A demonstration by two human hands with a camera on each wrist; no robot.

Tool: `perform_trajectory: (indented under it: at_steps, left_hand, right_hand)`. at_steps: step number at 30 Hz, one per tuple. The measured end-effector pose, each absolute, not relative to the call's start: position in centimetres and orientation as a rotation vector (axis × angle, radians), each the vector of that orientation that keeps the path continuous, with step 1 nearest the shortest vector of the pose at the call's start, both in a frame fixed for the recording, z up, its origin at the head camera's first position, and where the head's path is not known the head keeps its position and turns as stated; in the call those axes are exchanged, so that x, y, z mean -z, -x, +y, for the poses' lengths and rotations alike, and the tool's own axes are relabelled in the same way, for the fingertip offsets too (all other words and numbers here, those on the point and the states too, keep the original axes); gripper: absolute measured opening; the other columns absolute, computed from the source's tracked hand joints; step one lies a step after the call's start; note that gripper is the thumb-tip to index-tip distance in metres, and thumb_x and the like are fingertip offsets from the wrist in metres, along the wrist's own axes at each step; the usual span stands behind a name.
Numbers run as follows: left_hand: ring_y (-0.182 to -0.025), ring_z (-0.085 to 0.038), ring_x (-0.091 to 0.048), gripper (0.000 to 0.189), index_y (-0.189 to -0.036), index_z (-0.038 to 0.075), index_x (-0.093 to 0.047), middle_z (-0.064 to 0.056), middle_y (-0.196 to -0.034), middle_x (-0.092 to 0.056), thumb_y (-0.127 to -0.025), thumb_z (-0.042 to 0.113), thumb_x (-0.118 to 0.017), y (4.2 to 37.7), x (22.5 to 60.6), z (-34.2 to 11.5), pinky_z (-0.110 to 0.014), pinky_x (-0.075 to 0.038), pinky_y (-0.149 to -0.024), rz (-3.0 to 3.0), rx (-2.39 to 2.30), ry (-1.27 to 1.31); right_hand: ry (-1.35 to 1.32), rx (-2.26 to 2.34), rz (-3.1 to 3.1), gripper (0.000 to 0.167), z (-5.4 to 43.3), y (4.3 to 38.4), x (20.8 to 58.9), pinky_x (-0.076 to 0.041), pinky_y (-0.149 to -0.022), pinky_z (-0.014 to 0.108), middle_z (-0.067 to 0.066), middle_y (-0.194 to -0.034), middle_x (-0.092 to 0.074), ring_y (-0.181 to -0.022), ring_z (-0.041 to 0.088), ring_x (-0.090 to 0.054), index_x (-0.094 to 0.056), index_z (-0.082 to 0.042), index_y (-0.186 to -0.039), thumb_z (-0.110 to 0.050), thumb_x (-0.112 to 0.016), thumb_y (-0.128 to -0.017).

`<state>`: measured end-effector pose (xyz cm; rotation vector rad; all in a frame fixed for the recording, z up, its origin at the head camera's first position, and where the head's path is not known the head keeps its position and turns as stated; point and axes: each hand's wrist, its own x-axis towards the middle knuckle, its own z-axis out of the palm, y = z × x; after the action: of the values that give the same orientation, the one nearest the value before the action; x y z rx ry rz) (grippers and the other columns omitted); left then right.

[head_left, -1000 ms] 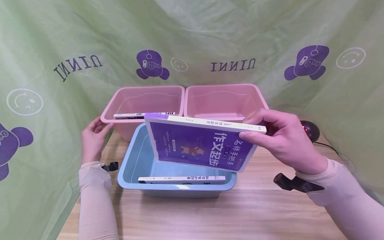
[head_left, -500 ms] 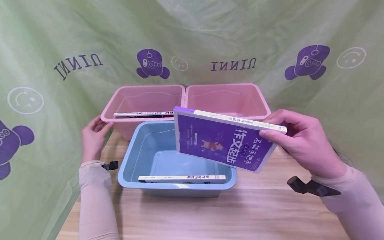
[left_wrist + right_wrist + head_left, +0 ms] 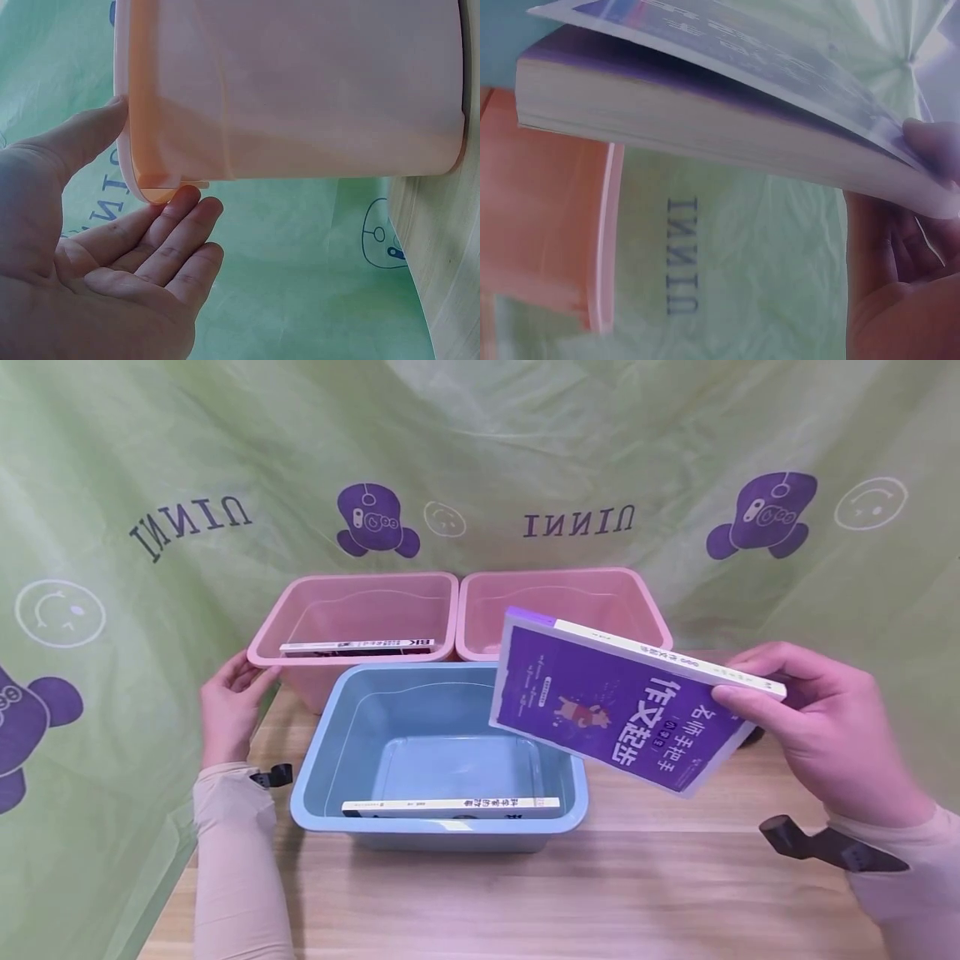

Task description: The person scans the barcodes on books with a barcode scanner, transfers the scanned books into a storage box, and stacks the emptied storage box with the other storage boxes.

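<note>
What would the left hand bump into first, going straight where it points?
Most likely the left pink bin: the left hand touches it, so nothing seems to lie between. What lies beyond is unclear.

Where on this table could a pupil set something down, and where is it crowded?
Bare table lies in front of the blue bin, between the left sleeve and right sleeve, continuing right of the bin. Inside that bin, the floor behind the white-spined book is open. Crowded: the back, with two pink bins side by side.
</note>
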<state>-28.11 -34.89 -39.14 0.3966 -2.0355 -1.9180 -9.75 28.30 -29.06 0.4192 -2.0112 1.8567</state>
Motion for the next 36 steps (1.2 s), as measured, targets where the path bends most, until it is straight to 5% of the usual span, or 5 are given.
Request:
perform_trajectory:
  at_steps: [13, 36]
  left_hand:
    - [-0.132, -0.01, -0.062, 0.078, -0.166, 0.014, -0.055, 0.01, -0.136, -0.068, -0.098, 0.024, -0.09, 27.7, 39.2, -35.5, -0.001, -0.056, -0.088, -2.077, 1.894, -0.421]
    - [-0.135, -0.012, -0.063, 0.079, -0.167, 0.013, -0.053, 0.001, -0.147, -0.067, -0.098, 0.024, -0.09, 27.9, 39.1, -34.8, -0.002, -0.057, -0.09, -2.09, 1.887, -0.4]
  right_hand:
    - [-0.231, -1.818, -1.944, 0.015, 31.5, 8.2, 30.5, -0.066, -0.07, 0.016, 0.005, -0.102, -0.084, -0.081, 0.01, -0.081, -0.076, 0.014, -0.106, 0.023, -0.074, -0.093]
    - [-0.305, -2.036, -1.66, 0.03, 35.8, 6.7, 34.9, -0.069, -0.078, 0.023, 0.012, -0.105, -0.086, -0.084, 0.018, -0.085, -0.072, 0.012, -0.11, 0.031, -0.05, -0.101]
